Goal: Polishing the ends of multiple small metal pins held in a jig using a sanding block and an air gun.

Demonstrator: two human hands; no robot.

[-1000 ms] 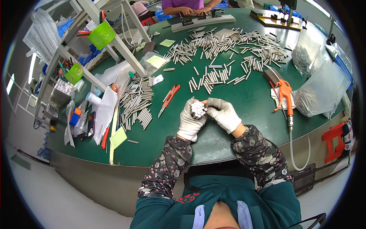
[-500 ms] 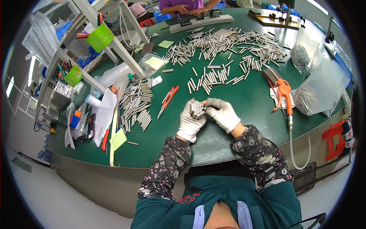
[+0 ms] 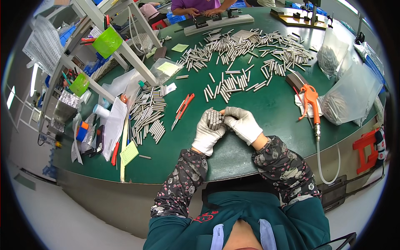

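A bundle of short metal pins (image 3: 215,120) stands with its ends up in my gloved left hand (image 3: 206,135), whose fingers wrap round it. My right hand (image 3: 243,125), also in a white glove, is closed against the bundle's right side; its fingertips touch the pins. Whether it grips a single pin is hidden. Left of my hands lies an orange utility knife (image 3: 182,111) with its blade out. Loose pins (image 3: 227,87) are scattered beyond my hands, and another heap of pins (image 3: 149,108) lies to the left.
An orange air gun (image 3: 310,102) with a hose lies at the right of the green table (image 3: 266,112). Plastic bags of pins (image 3: 339,102) stand behind it. Papers, tape and a shelf frame (image 3: 137,58) take up the left. Across the table, a person in purple (image 3: 196,6) handles something.
The bundle in my left hand has tilted, so more of the pins' sides shows. Both my hands stay in nearly the same place. The person across has shifted slightly.
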